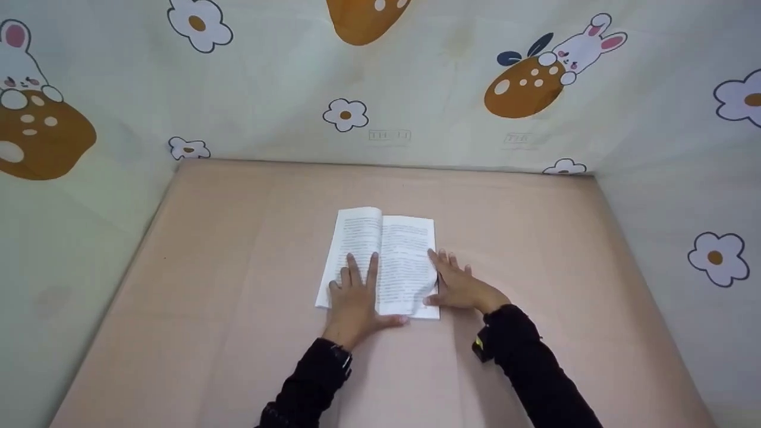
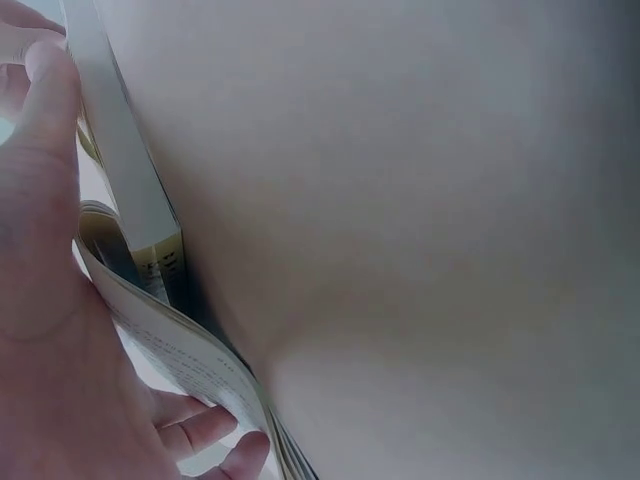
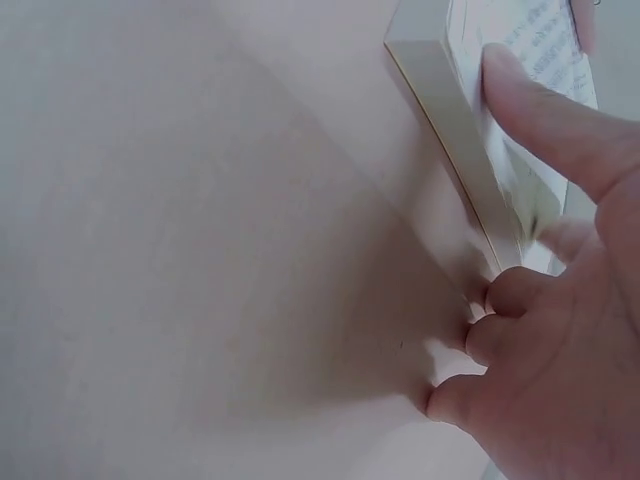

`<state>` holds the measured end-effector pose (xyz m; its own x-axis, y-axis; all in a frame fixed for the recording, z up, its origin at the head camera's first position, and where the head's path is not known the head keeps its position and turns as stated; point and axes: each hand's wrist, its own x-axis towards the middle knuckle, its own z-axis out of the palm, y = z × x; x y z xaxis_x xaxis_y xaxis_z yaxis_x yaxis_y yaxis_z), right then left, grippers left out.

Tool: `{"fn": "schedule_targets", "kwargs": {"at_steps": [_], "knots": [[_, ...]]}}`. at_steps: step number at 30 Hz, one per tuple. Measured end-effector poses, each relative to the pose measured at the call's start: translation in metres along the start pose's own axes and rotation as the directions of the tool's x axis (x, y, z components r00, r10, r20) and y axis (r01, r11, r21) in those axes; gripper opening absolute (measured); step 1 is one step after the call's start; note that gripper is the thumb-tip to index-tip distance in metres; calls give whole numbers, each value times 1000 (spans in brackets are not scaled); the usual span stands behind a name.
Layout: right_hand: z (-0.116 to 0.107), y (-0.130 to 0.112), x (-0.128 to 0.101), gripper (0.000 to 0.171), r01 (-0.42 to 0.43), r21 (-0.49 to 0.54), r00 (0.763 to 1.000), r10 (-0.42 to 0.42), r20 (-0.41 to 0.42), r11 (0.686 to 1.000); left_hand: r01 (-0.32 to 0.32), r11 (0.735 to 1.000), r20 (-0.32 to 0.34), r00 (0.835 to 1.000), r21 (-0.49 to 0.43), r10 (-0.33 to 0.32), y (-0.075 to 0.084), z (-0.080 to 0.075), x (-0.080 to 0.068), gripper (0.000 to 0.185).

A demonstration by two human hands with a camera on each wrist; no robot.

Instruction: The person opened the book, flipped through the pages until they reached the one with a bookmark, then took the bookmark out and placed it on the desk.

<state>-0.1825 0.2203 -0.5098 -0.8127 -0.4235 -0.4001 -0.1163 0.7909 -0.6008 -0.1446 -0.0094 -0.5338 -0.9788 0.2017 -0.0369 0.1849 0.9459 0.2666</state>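
An open book (image 1: 407, 249) with printed white pages lies on the table, its left pages bowed up along the spine. My left hand (image 1: 355, 297) lies spread on the left page, fingers pointing up it, thumb reaching out past the bottom edge. From the left wrist view, that hand (image 2: 50, 290) spans the curved left pages and the thicker right-hand stack. My right hand (image 1: 467, 286) is at the right edge, index fingertip and thumb touching the page, which buckles between them. In the right wrist view its thumb (image 3: 540, 105) rests on the page while other fingertips touch the table.
The table (image 1: 208, 267) has a pinkish-beige cover. Pale curtains (image 1: 267, 89) printed with flowers and rabbits rise along its back and both sides. Black sleeves (image 1: 523, 356) cover both forearms, with dark straps at the wrists.
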Motion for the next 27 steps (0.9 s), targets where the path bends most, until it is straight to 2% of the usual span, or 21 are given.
{"fn": "schedule_targets", "kwargs": {"at_steps": [4, 9, 15, 17, 23, 27], "knots": [[3, -2, 1, 113, -21, 7, 999, 21, -26, 1000, 0, 1000, 3, 1000, -14, 0, 0, 0, 0, 133], [5, -4, 1, 115, -19, 5, 999, 19, -42, 1000, 7, 1000, -22, 1000, 0, -7, 0, -1, 1, 127], [6, -2, 1, 111, -6, -38, 1000, 5, -22, 999, 14, 1000, -62, 998, 19, -13, 3, -1, 4, 107], [5, -3, 1, 108, -7, -48, 1000, 7, -18, 999, 9, 1000, -83, 997, 22, -7, 3, -1, 4, 106], [4, -4, 1, 92, -38, -52, 999, 37, -20, 998, -24, 997, -108, 994, 75, 32, 3, -2, 3, 119], [4, -3, 1, 90, -45, -67, 999, 45, 1, 997, -21, 993, -151, 988, 117, 39, 4, -1, 4, 106]]}}
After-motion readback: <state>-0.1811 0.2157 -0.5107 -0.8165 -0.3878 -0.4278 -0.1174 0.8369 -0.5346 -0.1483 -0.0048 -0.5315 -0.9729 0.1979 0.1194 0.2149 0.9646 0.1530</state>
